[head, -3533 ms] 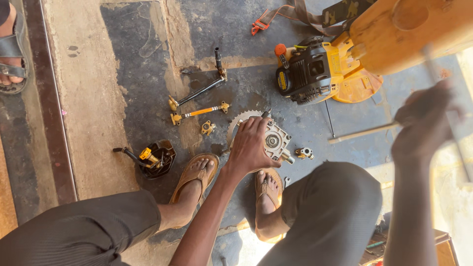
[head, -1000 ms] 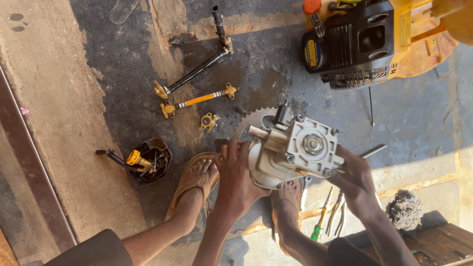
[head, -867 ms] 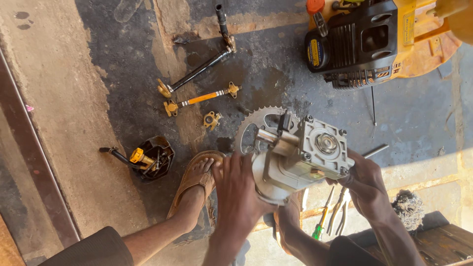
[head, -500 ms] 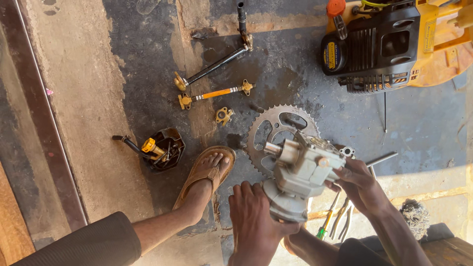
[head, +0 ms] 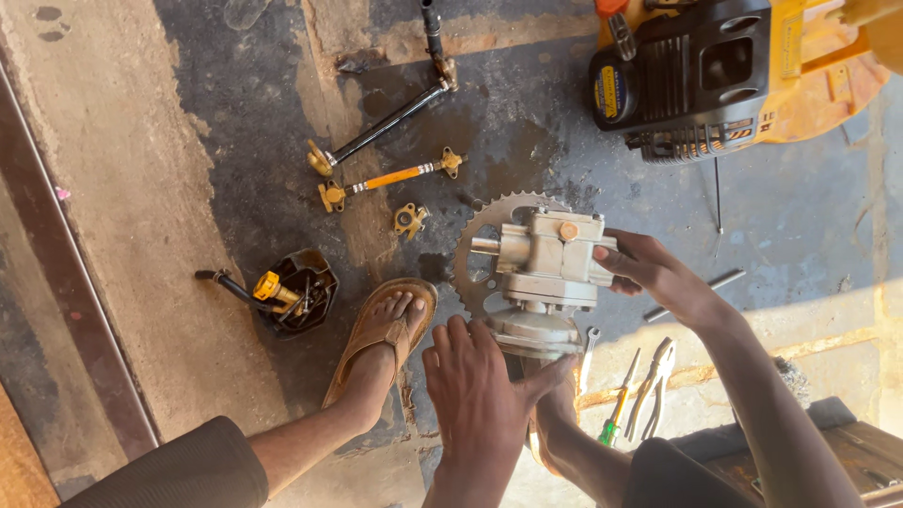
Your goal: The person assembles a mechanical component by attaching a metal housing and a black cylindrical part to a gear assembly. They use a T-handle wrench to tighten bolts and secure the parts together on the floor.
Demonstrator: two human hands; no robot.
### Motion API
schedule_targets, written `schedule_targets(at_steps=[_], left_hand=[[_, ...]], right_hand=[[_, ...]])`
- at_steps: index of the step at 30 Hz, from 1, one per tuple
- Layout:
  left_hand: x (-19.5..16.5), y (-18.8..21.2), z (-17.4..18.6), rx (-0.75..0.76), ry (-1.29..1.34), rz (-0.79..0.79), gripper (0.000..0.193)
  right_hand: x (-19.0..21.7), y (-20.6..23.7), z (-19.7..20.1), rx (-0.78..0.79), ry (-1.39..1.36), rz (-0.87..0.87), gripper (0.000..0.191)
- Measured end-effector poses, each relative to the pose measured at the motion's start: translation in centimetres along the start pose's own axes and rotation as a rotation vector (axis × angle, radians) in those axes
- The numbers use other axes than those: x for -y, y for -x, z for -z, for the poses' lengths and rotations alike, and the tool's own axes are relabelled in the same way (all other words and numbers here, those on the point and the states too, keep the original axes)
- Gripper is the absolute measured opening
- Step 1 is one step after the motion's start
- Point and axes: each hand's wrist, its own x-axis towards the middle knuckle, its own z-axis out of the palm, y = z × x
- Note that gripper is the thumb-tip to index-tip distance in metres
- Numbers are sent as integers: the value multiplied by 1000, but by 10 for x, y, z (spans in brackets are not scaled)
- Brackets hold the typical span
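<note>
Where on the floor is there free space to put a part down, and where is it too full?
Free: the pale concrete left of the black rod, and the grey floor under the yellow engine. Crowded: around the gearbox, the black cup, and the pliers by the screwdriver.

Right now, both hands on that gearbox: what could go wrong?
The metal gearbox is held by the left hand and right hand just above a sandalled foot; a slip could land on the toes. The toothed sprocket sits close to the fingers and might nick them.
</note>
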Motion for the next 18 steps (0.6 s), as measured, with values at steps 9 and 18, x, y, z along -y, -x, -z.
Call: schedule_targets(at_steps=[9, 18], left_hand=[[6, -19, -3, 27, -52, 45, 111], [23, -19, -16, -221, -14, -136, 113]], right_hand=[[23, 16, 7, -203, 358, 166, 47], [-125, 2, 24, -660, 376, -102, 67]])
